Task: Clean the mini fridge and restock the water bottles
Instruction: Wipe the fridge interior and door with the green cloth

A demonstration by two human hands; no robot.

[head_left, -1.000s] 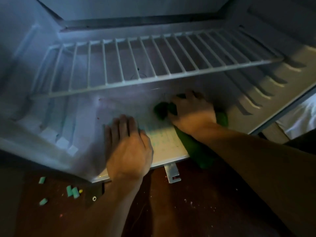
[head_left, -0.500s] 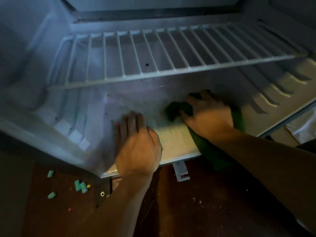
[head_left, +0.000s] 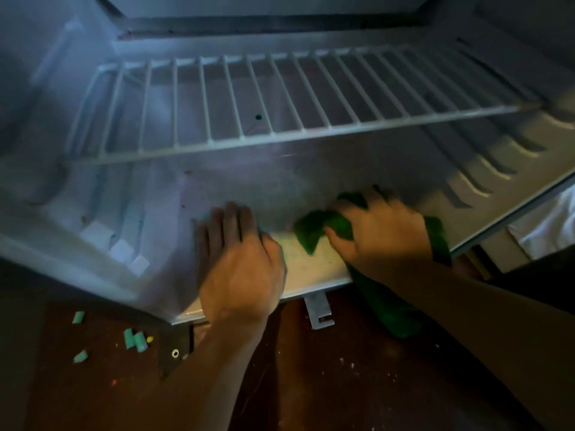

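Note:
The mini fridge stands open in front of me, its white floor (head_left: pixel 311 262) lit and smeared near the front lip. My right hand (head_left: pixel 379 228) grips a bunched green cloth (head_left: pixel 314 228) and holds it down on the fridge floor at the right; the cloth's tail hangs over the front edge under my forearm. My left hand (head_left: pixel 239 262) rests flat on the floor near the front lip, fingers straight and pointing inward. No water bottles are in view.
A white wire shelf (head_left: pixel 280 104) spans the fridge just above my hands. Ribbed side walls flank the space. Below, on the dark red floor, lie several small green chalk-like pieces (head_left: pixel 133 339) and a metal hinge bracket (head_left: pixel 317 309). White fabric (head_left: pixel 547 225) shows at right.
My right hand has slid the green cloth a little along the fridge floor. The left hand stays planted in the same spot. The camera has shifted slightly left.

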